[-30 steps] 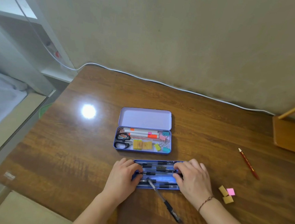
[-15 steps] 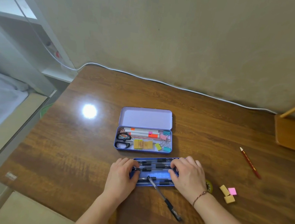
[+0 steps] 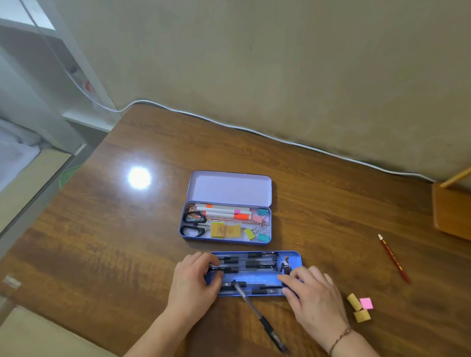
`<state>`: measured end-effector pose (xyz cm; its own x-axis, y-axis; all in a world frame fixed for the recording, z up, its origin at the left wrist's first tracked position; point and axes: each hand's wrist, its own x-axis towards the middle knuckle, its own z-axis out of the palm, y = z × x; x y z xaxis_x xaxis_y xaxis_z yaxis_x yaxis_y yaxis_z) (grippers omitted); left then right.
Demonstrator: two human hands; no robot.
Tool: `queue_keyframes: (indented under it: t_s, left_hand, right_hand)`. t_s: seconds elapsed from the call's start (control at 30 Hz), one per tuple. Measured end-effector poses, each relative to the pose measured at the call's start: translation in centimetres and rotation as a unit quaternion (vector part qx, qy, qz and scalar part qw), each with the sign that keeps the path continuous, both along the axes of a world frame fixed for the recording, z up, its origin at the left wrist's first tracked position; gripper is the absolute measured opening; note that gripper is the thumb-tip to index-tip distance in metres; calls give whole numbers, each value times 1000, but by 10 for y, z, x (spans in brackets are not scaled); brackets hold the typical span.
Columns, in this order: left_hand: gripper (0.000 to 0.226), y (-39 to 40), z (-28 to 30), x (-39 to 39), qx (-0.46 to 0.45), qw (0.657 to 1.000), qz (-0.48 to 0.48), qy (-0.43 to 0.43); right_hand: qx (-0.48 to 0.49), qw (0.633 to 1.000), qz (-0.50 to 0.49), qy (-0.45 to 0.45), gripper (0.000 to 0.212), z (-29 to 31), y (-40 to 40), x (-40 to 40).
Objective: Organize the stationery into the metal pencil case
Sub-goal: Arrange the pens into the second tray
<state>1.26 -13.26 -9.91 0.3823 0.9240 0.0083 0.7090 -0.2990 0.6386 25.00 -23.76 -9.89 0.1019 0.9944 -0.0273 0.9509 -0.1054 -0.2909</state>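
A person's left hand (image 3: 194,281) rests curled over the left end of a blue tray (image 3: 254,272) of black pens on a wooden desk (image 3: 137,241), fingertips bent onto the pens at the tray's edge; whether they pinch a pen or merely press on it cannot be told. Directly beyond the hands, a little apart from the tray, the purple metal pencil case (image 3: 226,223) lies open, its lid (image 3: 230,188) folded back flat toward the wall. Inside it, black-handled scissors (image 3: 193,224) sit at the left, white markers (image 3: 223,211) with orange and pink bands along the far side, yellow sticky-note pads (image 3: 225,230) along the near side, and coloured binder clips (image 3: 261,223) at the right. Between the hands, a black pen (image 3: 259,317) lies slanted, its tip resting on the tray's near rim and its barrel running back across the desk toward the person. The right hand (image 3: 315,299), a thin bracelet (image 3: 339,339) at its wrist, lies at the tray's right end with fingers spread and loosely bent, their tips touching the tray beside a printed figure. Just right of that hand sit two tan erasers (image 3: 358,308) with a pink one (image 3: 366,303) between them. Farther right and beyond, a red pencil (image 3: 394,257) lies alone, well apart from the case.
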Motion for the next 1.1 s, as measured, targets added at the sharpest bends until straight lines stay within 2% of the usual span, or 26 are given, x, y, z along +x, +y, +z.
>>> queue_keyframes:
  t_s: [0.27, 0.33, 0.43, 0.53, 0.67, 0.8, 0.87, 0.93, 1.03, 1.1]
  left_hand:
    - [26, -3, -5, -7, 32, 999, 8, -25]
    - [29, -1, -6, -7, 30, 997, 42, -53]
    - [24, -2, -3, -7, 27, 987, 93, -126]
    - [4, -9, 4, 0, 23, 970, 116, -214]
    - [14, -37, 14, 31, -25, 961, 85, -261]
    - [13, -56, 22, 59, -97, 950, 44, -294]
    - [13, -57, 23, 63, -114, 948, 53, -291]
    - [16, -56, 24, 58, -103, 957, 36, -269]
    - [18, -48, 20, 43, 2, 984, -73, -165]
    - [24, -41, 14, 34, 64, 983, -155, -74]
  right_hand:
    - [-25, 999, -18, 29, 10, 1, 5, -2]
    - [-17, 999, -23, 46, 11, 2, 4, -1]
    - [2, 990, -84, 113, 15, 6, 2, 2]
    - [13, 968, -161, 195, 20, 9, 0, 7]
    - [35, 893, -289, 344, 27, 16, 3, -1]
    - [21, 872, -231, 432, 27, 24, 5, -36]
    - [-9, 877, -180, 445, 26, 23, 1, -46]
    - [2, 894, -162, 418, 29, 21, -3, -47]
    - [101, 882, -159, 433, 50, 26, -8, -35]
    - [139, 899, -93, 405, 48, 34, -8, -23]
